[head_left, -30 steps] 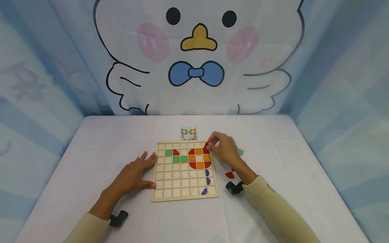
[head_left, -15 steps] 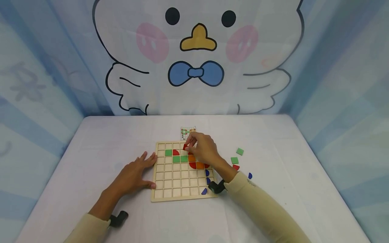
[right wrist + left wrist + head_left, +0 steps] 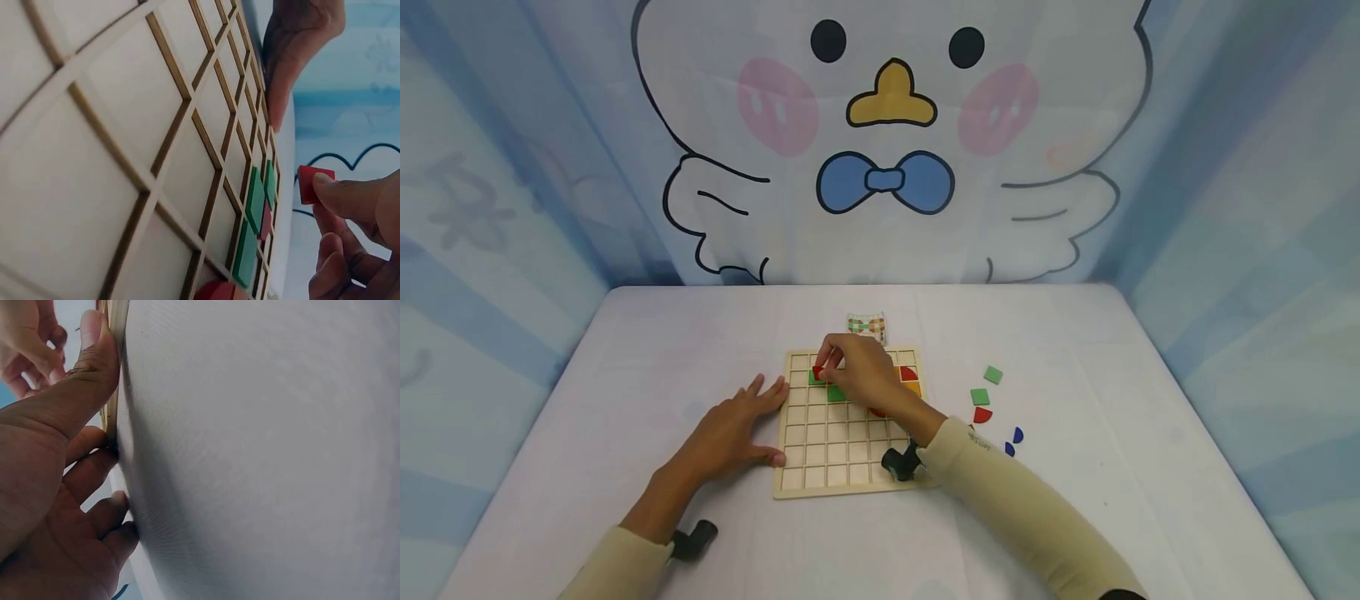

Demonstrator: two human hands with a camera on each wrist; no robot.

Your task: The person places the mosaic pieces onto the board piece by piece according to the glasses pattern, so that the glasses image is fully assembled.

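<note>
My right hand [image 3: 867, 367] pinches a small red piece [image 3: 312, 182] between thumb and fingers, above the upper left of a wooden grid board [image 3: 827, 454]. In the right wrist view the piece is lifted off the board. Green squares [image 3: 255, 201] and a red piece [image 3: 266, 220] sit in cells beneath it. My left hand [image 3: 733, 429] lies at the board's left edge, fingers spread, with thumb and fingertips touching the side. At the board's upper right, a red quarter-round [image 3: 908, 374] and an orange square [image 3: 913, 389] show; my right hand and forearm hide other pieces.
A small printed pattern card [image 3: 867, 323] lies behind the board. Right of the board are loose green squares [image 3: 993, 375], a red quarter-round [image 3: 982, 414] and blue half-rounds [image 3: 1017, 435]. A printed curtain [image 3: 883, 242] stands behind the table.
My right hand has moved left across the board with the red piece, from the upper right corner to the upper left. The left hand stays at the edge.
</note>
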